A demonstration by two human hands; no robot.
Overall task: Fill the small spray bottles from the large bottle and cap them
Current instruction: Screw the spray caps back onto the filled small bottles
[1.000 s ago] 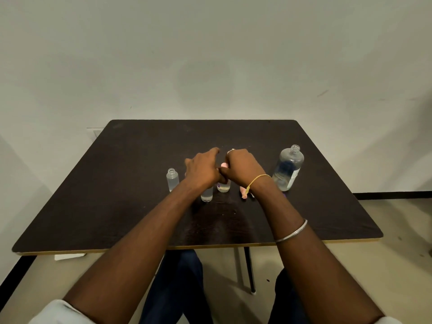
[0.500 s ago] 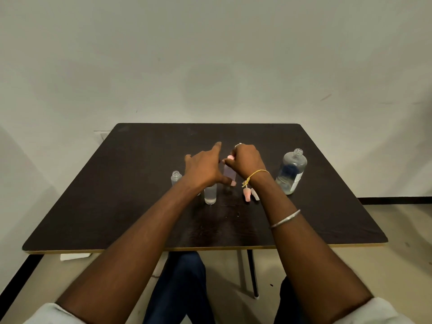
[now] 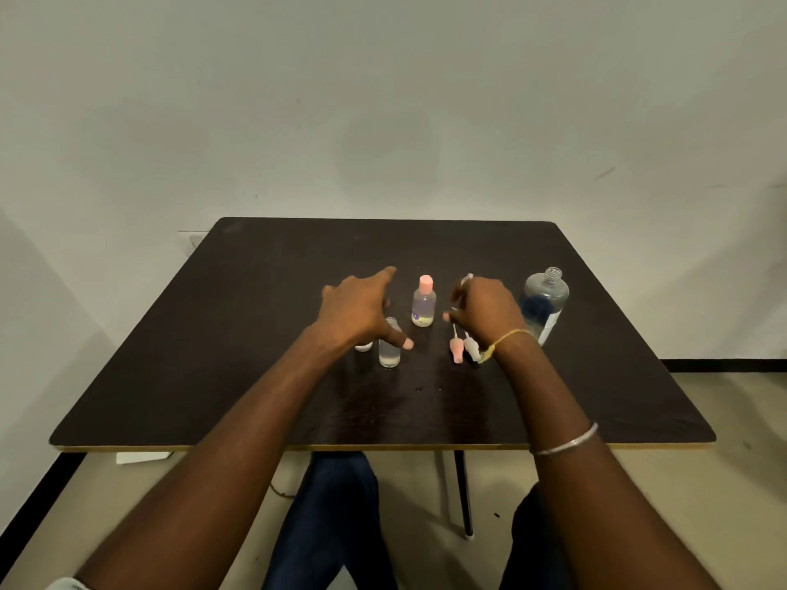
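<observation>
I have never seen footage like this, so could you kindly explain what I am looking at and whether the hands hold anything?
One camera, worn on the person's head, looks down at their bare arms. On the dark table stand a small bottle with a pink cap, an uncapped small bottle and a large open bottle. Two loose spray tops lie near the right wrist. The left hand is spread open, holding nothing. The right hand is curled; whether it grips something, I cannot tell.

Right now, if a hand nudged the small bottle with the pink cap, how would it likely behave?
The capped bottle stands tall on a narrow base, so it would probably tip rather than slide. It looks like small clear plastic holding some liquid, likely light. Being capped, it probably wouldn't spill on the table.
</observation>
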